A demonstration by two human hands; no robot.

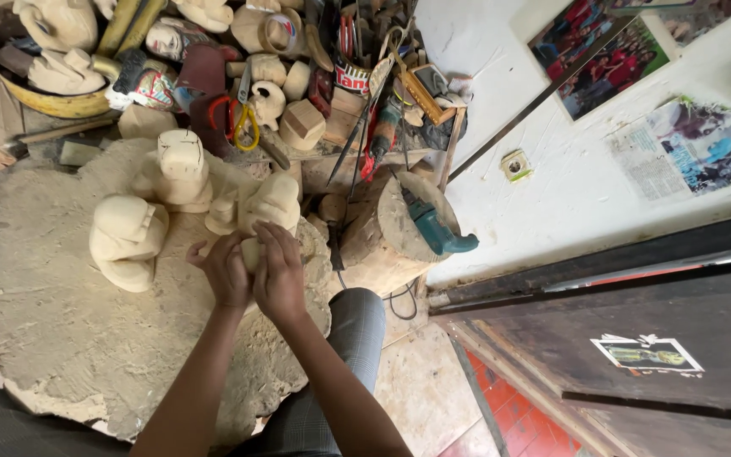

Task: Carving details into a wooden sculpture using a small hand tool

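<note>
Both hands are cupping a small pale unpainted wooden carving (251, 252) over the rough grey stump worktop (52, 322), the left hand (226, 272) wrapping it from 9 o'clock and the right hand (279, 272) pressing it from 3 o'clock, so only a sliver is showing between the fingers. That sliver is looking smooth, rounded and cream-coloured. A larger pale blocky wooden figure (127, 239) is sitting at 9 o'clock of the hands, another rounded pale carving (271, 203) at 12 o'clock, and a teal power tool (431, 227) at 2 o'clock.
</note>
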